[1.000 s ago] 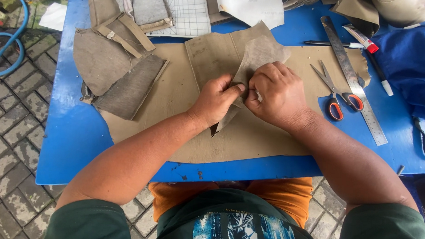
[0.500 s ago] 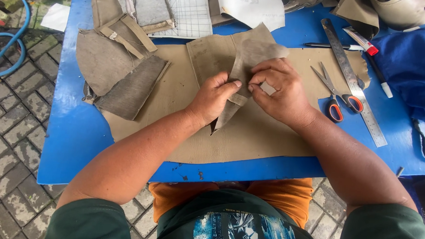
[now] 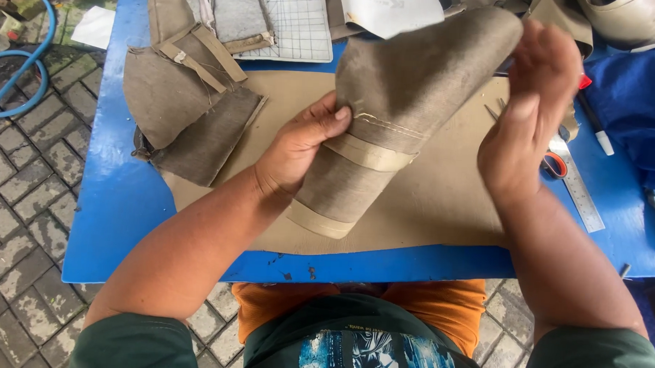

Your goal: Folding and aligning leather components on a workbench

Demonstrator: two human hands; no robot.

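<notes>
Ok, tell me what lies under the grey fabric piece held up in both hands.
Below the grey fabric piece, held by the left hand and right hand, lies a tan sheet on the blue table. Scissors and a metal ruler peek out; anything directly beneath stays hidden.

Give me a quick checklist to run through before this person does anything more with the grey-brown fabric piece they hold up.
1. Left hand grips the fabric piece at its side, thumb on the stitched seam: ok.
2. Right hand holds the piece: cannot tell; it is raised at the upper edge and blurred.
3. Piece lifted off the tan sheet: ok.
4. Scissors away from the fingers: not ok, just behind the right hand.
5. Metal ruler lies flat on the blue table: ok.
</notes>
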